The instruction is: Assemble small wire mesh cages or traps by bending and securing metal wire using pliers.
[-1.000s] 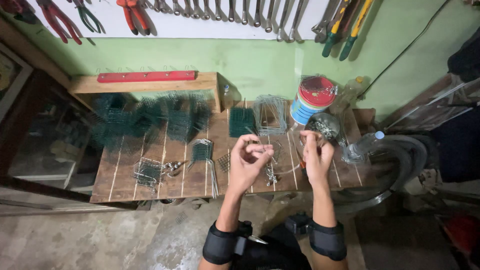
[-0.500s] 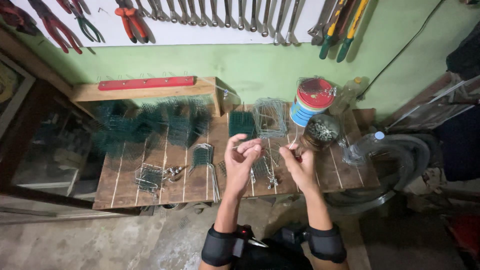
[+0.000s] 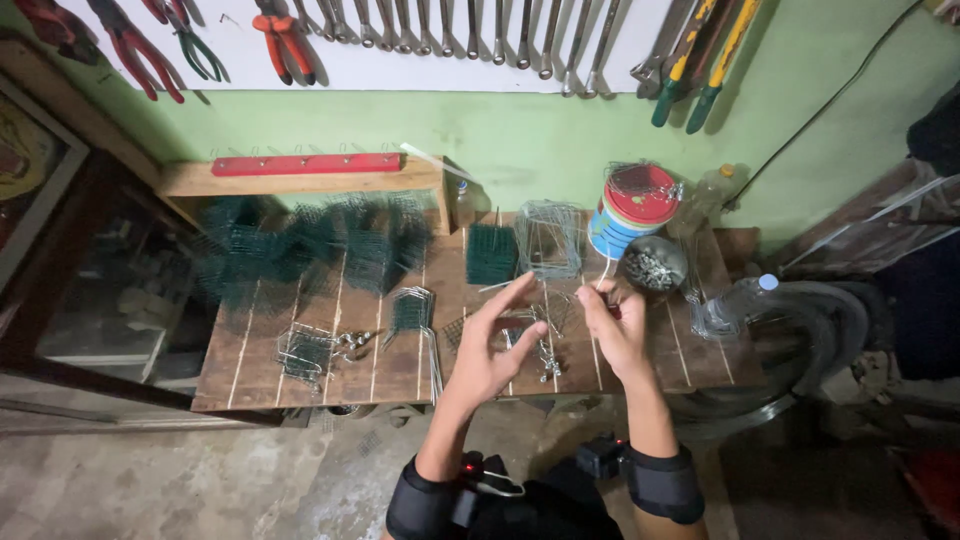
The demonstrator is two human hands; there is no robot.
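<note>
Two hands are being held over the bench: left hand spread open, right hand pinching a thin wire, its length pointing away toward the tin.

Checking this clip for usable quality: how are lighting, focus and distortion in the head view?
Head view: dim, even light; soft shadows under the wall tools; wide-angle bending at the edges; left hand and right hand slightly soft; the wire piece between them is hard to resolve; no strong glare.
</note>
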